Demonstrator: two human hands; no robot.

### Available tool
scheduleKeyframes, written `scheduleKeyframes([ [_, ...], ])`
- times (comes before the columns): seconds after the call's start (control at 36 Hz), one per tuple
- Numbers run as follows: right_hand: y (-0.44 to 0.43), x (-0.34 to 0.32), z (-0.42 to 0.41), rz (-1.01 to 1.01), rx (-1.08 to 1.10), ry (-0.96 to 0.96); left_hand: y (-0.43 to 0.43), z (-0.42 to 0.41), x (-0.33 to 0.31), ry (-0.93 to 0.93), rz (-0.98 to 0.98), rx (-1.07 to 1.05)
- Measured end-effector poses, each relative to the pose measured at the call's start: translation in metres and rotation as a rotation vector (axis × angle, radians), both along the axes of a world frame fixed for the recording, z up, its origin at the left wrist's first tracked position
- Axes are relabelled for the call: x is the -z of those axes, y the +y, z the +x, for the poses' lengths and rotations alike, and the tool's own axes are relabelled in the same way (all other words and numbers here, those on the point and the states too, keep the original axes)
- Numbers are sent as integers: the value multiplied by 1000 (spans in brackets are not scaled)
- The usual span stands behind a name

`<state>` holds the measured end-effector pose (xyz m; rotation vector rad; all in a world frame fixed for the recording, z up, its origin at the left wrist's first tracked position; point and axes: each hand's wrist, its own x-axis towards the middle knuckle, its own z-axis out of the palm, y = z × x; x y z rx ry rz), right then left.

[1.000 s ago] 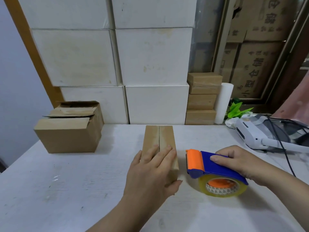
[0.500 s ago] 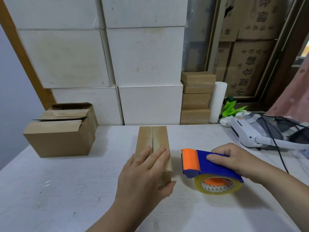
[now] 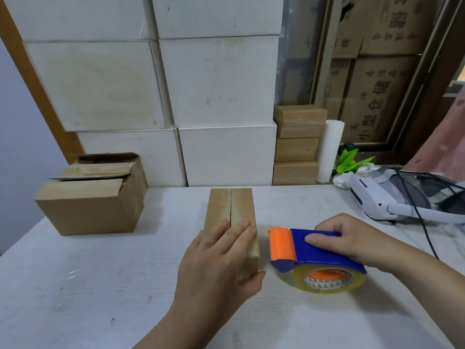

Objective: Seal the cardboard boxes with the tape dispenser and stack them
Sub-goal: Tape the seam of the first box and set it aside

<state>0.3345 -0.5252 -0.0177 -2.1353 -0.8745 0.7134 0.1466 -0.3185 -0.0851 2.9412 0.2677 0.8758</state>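
Observation:
A small narrow cardboard box [image 3: 230, 205] lies lengthwise on the white table [image 3: 75, 285], its two top flaps meeting in a bare centre seam. My left hand [image 3: 221, 258] rests flat on the box's near end, thumb against its right side. To the right sits the tape dispenser [image 3: 309, 250], blue body, orange roller, clear tape roll underneath. My right hand [image 3: 352, 238] grips its blue top; whether it rests on the table I cannot tell. A stack of small sealed brown boxes [image 3: 298, 144] stands at the back against the wall.
A larger brown carton [image 3: 93, 197] with loose top flaps sits at the table's left. White cartons [image 3: 219, 84] are stacked behind. At the right lie a white headset device [image 3: 382, 197] with black cables, a white roll [image 3: 329, 149] and green leaves [image 3: 351, 161].
Both hands hold their places on the box and the dispenser. The view has shifted slightly, so everything sits a little more to the left in the picture.

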Motion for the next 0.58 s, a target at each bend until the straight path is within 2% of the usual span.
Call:
scheduleKeyframes([
  [0.33, 33, -68, -16, -457, -2, -315, -2, 1, -2, -5, -37, 21],
  [0.58, 59, -93, -50, -560, 35, -625, -3, 2, -4, 15, -8, 13],
])
